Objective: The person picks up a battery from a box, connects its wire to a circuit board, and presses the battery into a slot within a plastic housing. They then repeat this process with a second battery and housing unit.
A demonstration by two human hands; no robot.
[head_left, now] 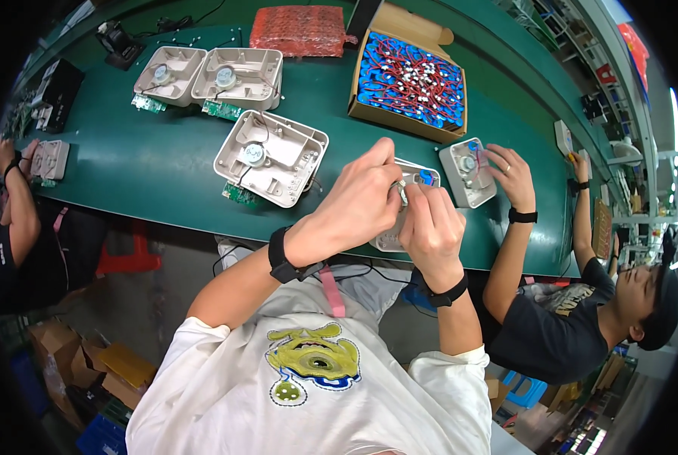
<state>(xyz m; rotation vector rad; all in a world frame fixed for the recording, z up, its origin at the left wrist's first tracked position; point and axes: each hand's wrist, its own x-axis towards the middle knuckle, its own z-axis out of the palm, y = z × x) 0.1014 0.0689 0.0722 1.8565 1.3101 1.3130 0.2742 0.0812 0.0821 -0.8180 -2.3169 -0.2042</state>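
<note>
Both my hands meet over a light grey plastic housing [385, 243] near the table's front edge. Fingers pinched, my left hand [365, 193] grips a small pale piece [403, 192] whose kind I cannot make out. My right hand [434, 227] is closed beside it, fingertips pressed together against the same spot; what they hold is hidden. A blue battery [428, 177] with wires shows inside the housing, just past my right fingers. Much of that housing is covered by my hands. To my left lies another open housing [293, 155] with a round speaker [253, 155] and a green circuit board [238, 192].
Two more housings [267, 57] sit at the back left. A cardboard box [400, 125] of blue batteries with red wires stands ahead, beside a red bubble-wrap bundle [297, 32]. At right, a co-worker's hand [512, 178] touches another housing [468, 193]. Another person works at far left.
</note>
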